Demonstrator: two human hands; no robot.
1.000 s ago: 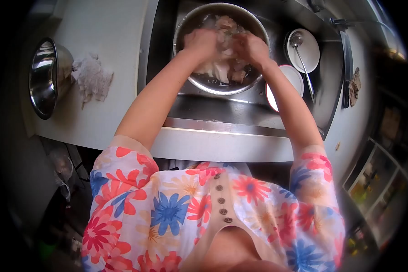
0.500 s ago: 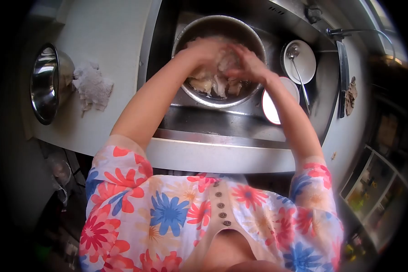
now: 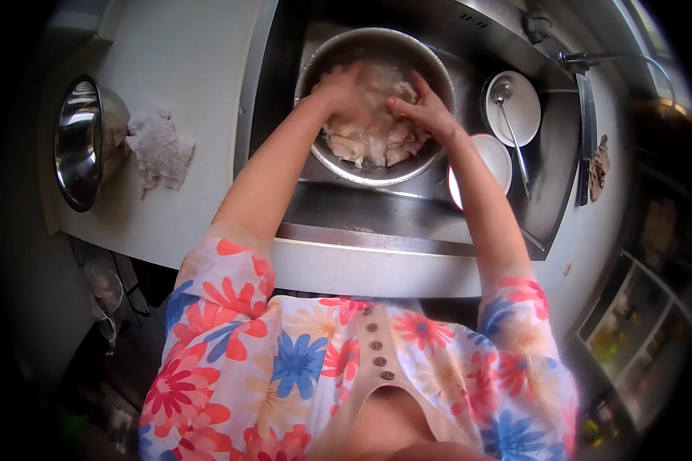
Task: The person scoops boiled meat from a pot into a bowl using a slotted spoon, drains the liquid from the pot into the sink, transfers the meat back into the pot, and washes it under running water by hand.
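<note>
Apart they slide, hands that nearly met moments ago! Left hand (image 3: pixel 342 88) blurs among pale, glistening meat pieces (image 3: pixel 375 146), its fingers' grip unclear; right hand (image 3: pixel 429 113) spreads thumb from fingers, no clear hold, all inside the round metal basin (image 3: pixel 384 182) in the smooth steel sink (image 3: pixel 342 209).

The white table (image 3: pixel 184 219) bears a steel bowl (image 3: pixel 92 146) and pale cloth (image 3: pixel 159 147) at ten o'clock, brown scrap (image 3: pixel 599 170) between two and three.

Basin (image 3: pixel 375 176) brushed metal; sink (image 3: pixel 338 207) smooth metal; left-side bowl (image 3: pixel 79 146) glossy metal; rag (image 3: pixel 160 147) rough cloth; ladle (image 3: pixel 513 137) shiny metal.
</note>
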